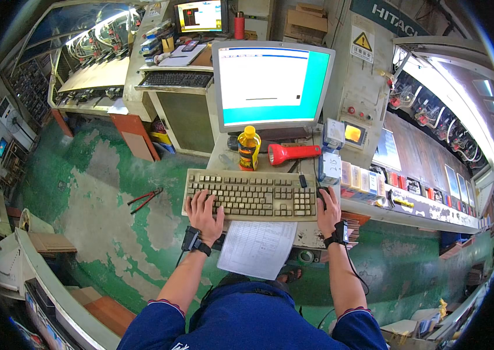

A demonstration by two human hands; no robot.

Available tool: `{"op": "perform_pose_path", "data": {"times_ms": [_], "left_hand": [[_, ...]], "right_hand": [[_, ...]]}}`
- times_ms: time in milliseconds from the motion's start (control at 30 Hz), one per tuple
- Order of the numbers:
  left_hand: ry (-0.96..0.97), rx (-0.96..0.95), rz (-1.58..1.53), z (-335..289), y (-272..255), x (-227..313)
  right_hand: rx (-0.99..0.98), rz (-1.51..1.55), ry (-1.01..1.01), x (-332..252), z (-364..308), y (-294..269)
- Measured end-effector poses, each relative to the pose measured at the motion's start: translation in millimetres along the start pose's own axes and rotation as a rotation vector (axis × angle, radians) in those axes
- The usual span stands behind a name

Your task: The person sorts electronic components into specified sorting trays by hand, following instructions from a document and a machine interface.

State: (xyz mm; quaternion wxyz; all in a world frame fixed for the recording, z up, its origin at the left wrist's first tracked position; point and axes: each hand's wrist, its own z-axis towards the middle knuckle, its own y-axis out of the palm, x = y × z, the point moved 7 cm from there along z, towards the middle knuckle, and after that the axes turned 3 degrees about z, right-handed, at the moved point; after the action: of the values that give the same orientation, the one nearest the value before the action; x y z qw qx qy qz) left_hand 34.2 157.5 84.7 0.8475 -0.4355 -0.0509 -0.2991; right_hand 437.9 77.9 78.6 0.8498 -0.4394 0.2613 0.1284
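An old beige keyboard (250, 195) lies on the desk in front of me. My left hand (202, 211) rests on its left end, fingers spread over the keys, holding nothing. At the keyboard's right end, my right hand (329, 211) curls over a dark computer mouse (320, 201), mostly hidden by the fingers. Behind the keyboard stands a monitor (271, 84) with a white window on a turquoise screen. Between them are a yellow-capped bottle (249, 149) and a red flashlight (293, 153) lying on its side. A printed sheet (257, 248) hangs below the keyboard's front edge.
Small boxes (329, 168) stand right of the flashlight, beside a machine with a lit worktable (416, 151). Another machine (95, 76) stands far left, near a second keyboard (177, 79). Red-handled bolt cutters (145, 200) lie on the green floor. A white cabinet (54, 280) is at lower left.
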Motion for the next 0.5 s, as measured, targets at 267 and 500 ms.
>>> {"op": "perform_pose_path", "data": {"times_ms": [267,500], "left_hand": [[-0.003,-0.004,-0.005,-0.4,0.4,-0.7],[-0.006,-0.007,0.005,-0.7,1.1,-1.5]], "right_hand": [[0.005,0.001,-0.006,2.6,-0.9,1.4],[0.004,-0.013,-0.013,2.0,-1.1,1.6]]}}
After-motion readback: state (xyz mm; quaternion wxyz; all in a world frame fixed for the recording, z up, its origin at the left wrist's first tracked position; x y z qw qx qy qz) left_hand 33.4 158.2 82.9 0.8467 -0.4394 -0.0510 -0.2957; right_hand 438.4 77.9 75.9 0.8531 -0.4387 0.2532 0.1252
